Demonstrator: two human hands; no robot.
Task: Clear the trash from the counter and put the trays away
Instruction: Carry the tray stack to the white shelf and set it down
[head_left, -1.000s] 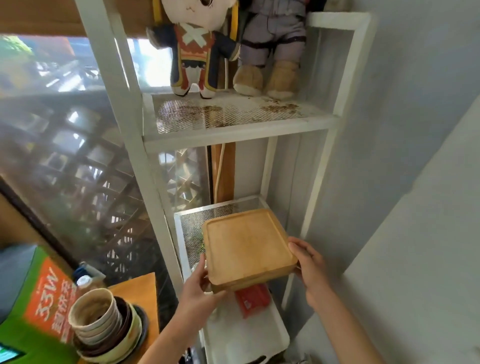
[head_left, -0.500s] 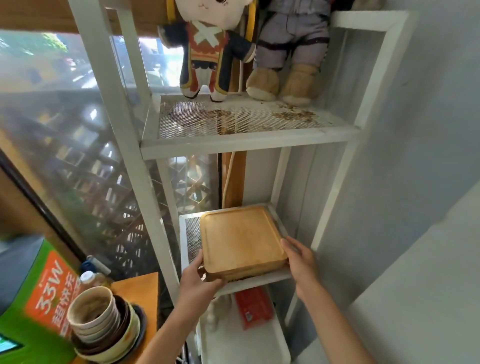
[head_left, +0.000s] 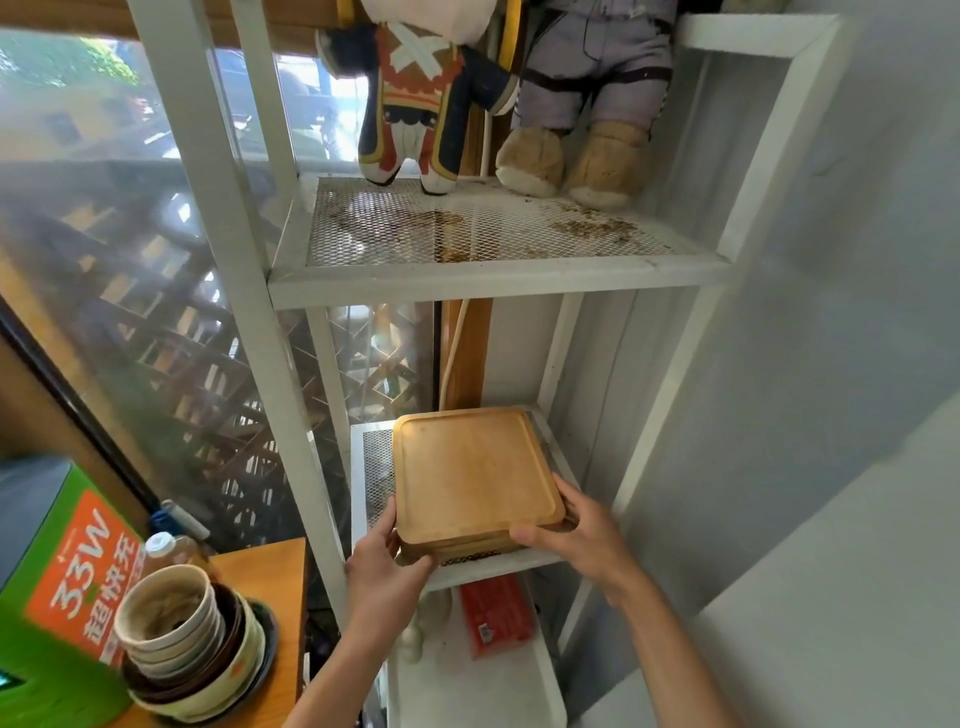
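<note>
A stack of square wooden trays (head_left: 470, 475) lies on the middle mesh shelf (head_left: 371, 467) of a white metal rack (head_left: 249, 291). My left hand (head_left: 382, 564) grips the stack's near left corner, thumb up along its side. My right hand (head_left: 576, 535) holds the near right corner, thumb on the top tray's rim. The stack's front edge sits at the shelf's front lip. How many trays are in the stack is hard to tell.
Two plush dolls (head_left: 421, 93) (head_left: 587, 98) stand on the top mesh shelf. A red packet (head_left: 496, 616) lies on the bottom shelf. Stacked dirty bowls (head_left: 182, 644) sit on a wooden counter (head_left: 260, 577) at lower left, beside a green box (head_left: 67, 582). A grey wall rises on the right.
The tray stack went from held in the air in front of the rack to resting on the middle shelf, pushed further in. Both hands stayed on its near corners.
</note>
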